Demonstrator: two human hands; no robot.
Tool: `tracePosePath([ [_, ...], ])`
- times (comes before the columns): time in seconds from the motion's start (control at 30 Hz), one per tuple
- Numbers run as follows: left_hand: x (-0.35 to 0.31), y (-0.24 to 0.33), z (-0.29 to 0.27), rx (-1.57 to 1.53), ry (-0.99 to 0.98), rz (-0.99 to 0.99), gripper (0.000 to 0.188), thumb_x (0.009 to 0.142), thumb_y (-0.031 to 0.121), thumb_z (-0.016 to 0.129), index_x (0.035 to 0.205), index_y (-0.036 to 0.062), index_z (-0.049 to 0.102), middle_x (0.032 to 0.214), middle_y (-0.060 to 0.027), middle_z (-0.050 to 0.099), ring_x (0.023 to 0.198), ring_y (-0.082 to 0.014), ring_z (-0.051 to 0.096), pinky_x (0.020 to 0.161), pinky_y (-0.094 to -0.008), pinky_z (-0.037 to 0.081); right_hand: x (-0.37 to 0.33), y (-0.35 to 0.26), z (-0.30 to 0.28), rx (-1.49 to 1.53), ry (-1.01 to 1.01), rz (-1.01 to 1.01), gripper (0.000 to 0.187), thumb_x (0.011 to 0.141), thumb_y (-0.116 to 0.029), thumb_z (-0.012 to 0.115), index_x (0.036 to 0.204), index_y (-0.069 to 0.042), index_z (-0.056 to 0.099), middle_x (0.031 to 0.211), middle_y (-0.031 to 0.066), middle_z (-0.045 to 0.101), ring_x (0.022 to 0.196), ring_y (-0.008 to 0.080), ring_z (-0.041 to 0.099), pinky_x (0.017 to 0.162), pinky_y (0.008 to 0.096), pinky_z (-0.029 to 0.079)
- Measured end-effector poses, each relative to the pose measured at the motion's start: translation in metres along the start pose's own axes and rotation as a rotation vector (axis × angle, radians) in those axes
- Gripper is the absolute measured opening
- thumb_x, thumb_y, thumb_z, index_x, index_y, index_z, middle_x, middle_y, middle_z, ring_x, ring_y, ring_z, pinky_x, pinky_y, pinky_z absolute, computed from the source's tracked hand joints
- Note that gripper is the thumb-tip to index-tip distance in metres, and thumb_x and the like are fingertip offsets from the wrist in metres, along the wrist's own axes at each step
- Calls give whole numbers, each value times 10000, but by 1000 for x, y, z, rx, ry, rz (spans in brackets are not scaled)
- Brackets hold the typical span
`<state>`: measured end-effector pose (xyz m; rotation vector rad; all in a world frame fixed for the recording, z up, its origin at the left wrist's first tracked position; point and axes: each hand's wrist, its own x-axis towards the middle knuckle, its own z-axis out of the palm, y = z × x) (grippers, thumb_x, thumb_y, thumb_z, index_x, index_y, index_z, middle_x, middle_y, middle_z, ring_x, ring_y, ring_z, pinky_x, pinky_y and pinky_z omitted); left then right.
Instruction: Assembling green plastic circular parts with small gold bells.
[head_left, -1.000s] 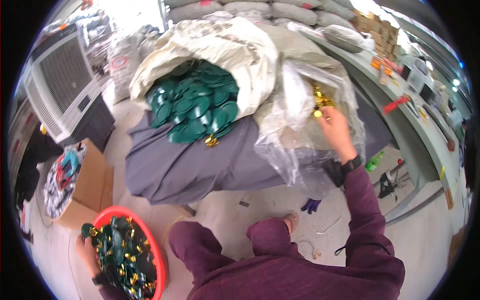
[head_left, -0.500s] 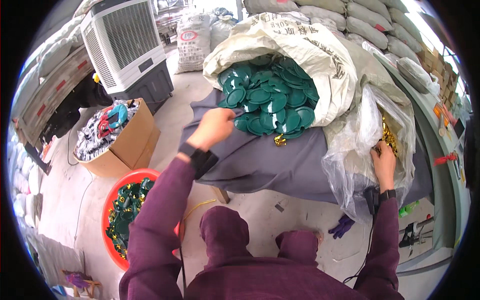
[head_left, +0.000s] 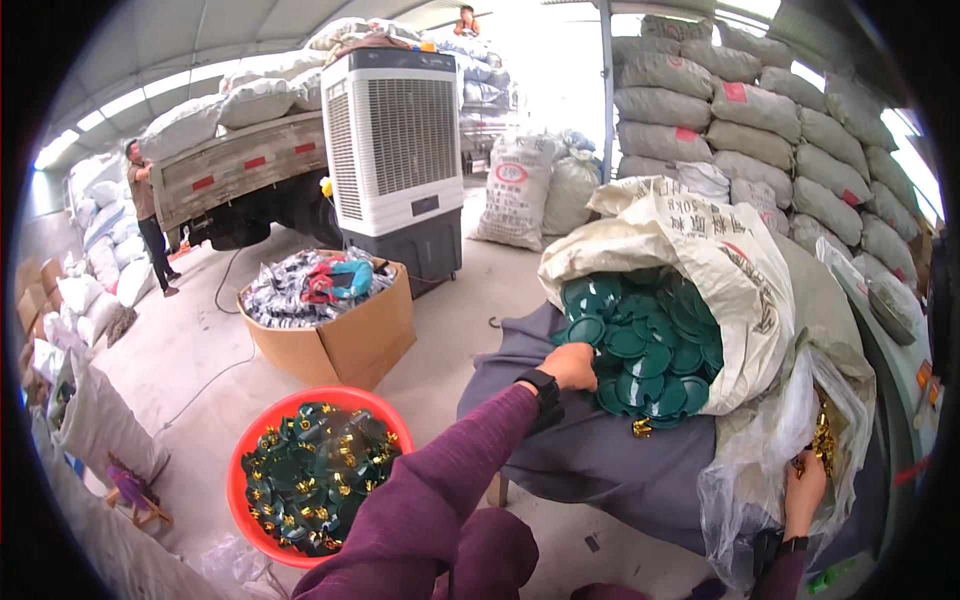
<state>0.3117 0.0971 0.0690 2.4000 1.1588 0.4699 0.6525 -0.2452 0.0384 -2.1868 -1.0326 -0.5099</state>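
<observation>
My left hand [head_left: 575,367] is at the near left edge of a heap of dark green plastic discs [head_left: 640,365]. Its fingers are curled in against the discs; whatever they hold is hidden. The heap spills from the mouth of a large white woven sack [head_left: 745,300] lying on a dark cloth [head_left: 610,480]. At the right, my right hand [head_left: 805,490] reaches into a clear plastic bag [head_left: 755,470], its fingers closed on small shiny gold metal pieces [head_left: 824,440]. One loose gold piece [head_left: 641,428] lies on the cloth just below the discs.
On the floor at left stands a red tub [head_left: 240,480] of green discs with gold pieces attached. Behind it are a cardboard box [head_left: 370,335] and an air cooler [head_left: 395,140]. A person [head_left: 148,215] stands by a truck bed [head_left: 240,165]. Stacked sacks [head_left: 760,110] fill the back right.
The view has swung left and up, bringing in the truck and a person. My left hand has come to the discs' edge with its fingers curled. My right hand stays at the gold pieces.
</observation>
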Motion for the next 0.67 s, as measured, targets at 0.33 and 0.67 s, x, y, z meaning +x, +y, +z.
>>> tracePosePath([
  [0.33, -25, -2, 1, -289, 23, -93, 397, 563, 130, 775, 877, -58, 620, 686, -148, 633, 604, -244, 636, 538, -355, 496, -28, -95, -66, -234, -78, -56, 466, 807, -59, 547, 1267, -19, 480, 1114, 220, 572, 1001, 362, 544, 871, 398, 419],
  [0.67, -84, 38, 29, -835, 2, -89, 330, 701, 39, 649, 996, -82, 562, 728, -158, 612, 440, -224, 594, 378, -308, 445, 10, 124, 12, 79, 192, -133, 323, 835, -12, 545, 1154, 33, 520, 1077, 218, 588, 956, 311, 559, 874, 366, 417],
])
